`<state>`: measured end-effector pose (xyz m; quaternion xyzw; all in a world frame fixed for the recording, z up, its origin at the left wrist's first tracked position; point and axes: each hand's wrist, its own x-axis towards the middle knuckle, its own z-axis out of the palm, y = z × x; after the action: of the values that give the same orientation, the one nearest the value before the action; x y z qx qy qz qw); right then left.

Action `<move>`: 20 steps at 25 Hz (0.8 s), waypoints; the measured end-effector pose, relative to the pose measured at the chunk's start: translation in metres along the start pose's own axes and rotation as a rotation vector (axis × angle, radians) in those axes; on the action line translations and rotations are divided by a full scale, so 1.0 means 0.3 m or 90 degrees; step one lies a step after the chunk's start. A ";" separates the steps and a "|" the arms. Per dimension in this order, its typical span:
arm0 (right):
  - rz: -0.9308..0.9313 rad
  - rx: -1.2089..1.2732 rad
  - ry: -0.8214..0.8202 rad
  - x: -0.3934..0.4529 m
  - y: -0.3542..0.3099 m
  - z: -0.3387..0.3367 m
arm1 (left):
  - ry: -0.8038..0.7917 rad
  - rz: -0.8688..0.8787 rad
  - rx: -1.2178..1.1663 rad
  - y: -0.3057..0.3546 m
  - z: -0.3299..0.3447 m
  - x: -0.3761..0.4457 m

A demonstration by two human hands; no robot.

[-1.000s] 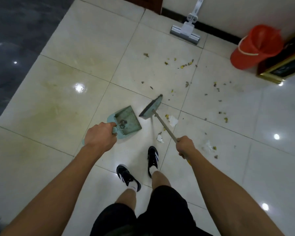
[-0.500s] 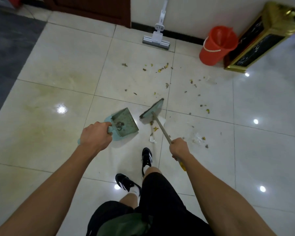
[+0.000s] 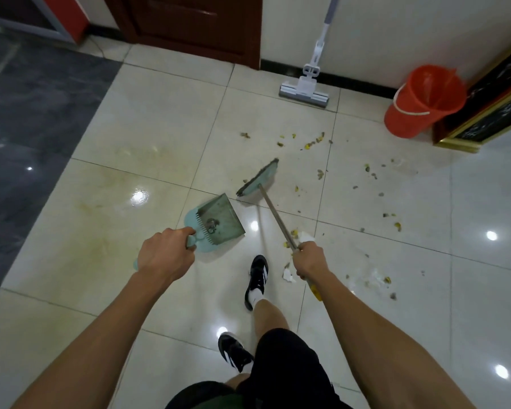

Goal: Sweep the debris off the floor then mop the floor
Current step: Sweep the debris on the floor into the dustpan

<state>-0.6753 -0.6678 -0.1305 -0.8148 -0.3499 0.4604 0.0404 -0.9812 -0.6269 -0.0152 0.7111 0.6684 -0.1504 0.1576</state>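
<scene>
Left fingers [image 3: 189, 231] gripping dustpan [image 3: 219, 219], right fingers hidden, seemingly clutching broom [image 3: 275, 215]

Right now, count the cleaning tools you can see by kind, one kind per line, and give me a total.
Teal plastic dustpan, held by the left hand: 1
Teal-headed broom, held by the right hand: 1
White flat-head mop leaning on the wall: 1
Orange plastic bucket: 1
Total: 4
</scene>
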 end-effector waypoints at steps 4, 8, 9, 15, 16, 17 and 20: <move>-0.015 0.013 -0.031 0.191 -0.215 -0.032 | -0.011 -0.035 -0.003 -0.012 -0.066 0.198; -0.028 0.009 -0.077 0.343 -0.401 -0.039 | -0.016 -0.064 -0.011 -0.030 -0.102 0.335; -0.036 0.001 -0.091 0.377 -0.430 -0.036 | -0.015 -0.069 -0.010 -0.032 -0.110 0.362; -0.057 -0.102 -0.116 0.460 -0.462 -0.040 | -0.014 -0.035 0.014 -0.016 -0.128 0.474; -0.046 -0.116 -0.110 0.454 -0.442 -0.045 | -0.012 -0.025 0.020 -0.012 -0.126 0.484; -0.033 -0.131 -0.105 0.443 -0.415 -0.050 | -0.012 -0.012 0.024 -0.009 -0.124 0.492; 0.012 -0.148 -0.076 0.373 -0.308 -0.067 | -0.021 0.036 0.034 0.008 -0.125 0.495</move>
<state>-0.6718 -0.5251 -0.1639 -0.7883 -0.3949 0.4651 -0.0793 -0.9698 -0.4768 -0.0441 0.7314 0.6409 -0.1753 0.1533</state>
